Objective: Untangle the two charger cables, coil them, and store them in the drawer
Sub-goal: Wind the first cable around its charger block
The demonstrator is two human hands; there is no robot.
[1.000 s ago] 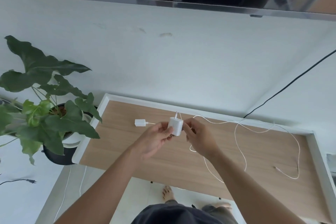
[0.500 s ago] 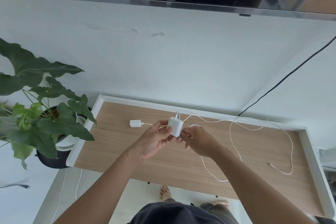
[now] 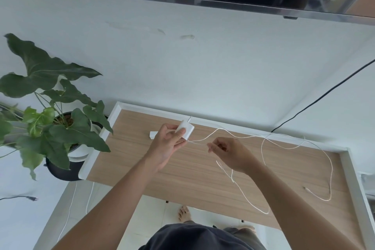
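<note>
Table (image 3: 203, 178): wood top with a white rim; the near right corner is cut off.
Plant (image 3: 60, 128): potted, beside the table's left end; its leaves hide most of the pot.
Cable (image 3: 332, 170): white and loose, looping over the table's right half; blurred below the right hand.
Left hand (image 3: 166, 146): fingers wrapped round the charger, held above the table.
Right hand (image 3: 233, 154): fingertips pinch the cable just beside the charger.
Charger (image 3: 187, 129): white block, half covered by fingers.
Second charger (image 3: 153, 134): mostly hidden behind the left hand.
</note>
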